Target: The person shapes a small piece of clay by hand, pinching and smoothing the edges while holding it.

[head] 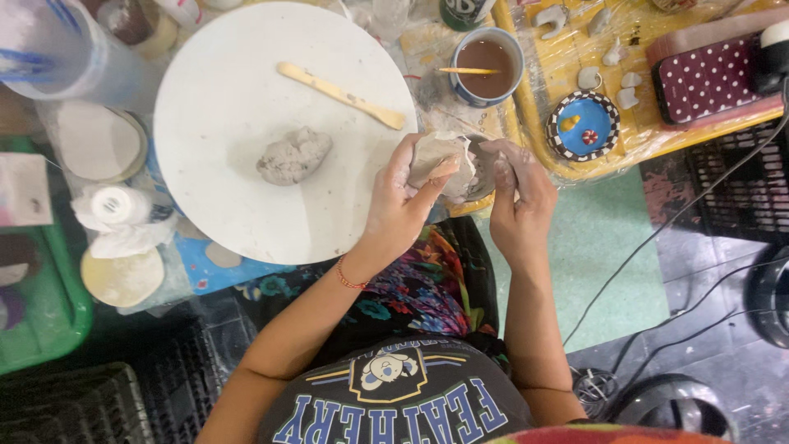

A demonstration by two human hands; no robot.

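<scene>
My left hand cups a pale, thin-walled clay piece at the right edge of a large white round board. My right hand is beside it, its clay-smeared fingertips touching the piece's right side. A grey lump of clay lies in the middle of the board. A flat wooden modelling stick rests on the board's upper right part.
A cup of brown water with a stick in it stands behind my hands. Right of it a yellow tray holds a blue painted dish and small white clay figures. A green tray, paper roll and cables surround me.
</scene>
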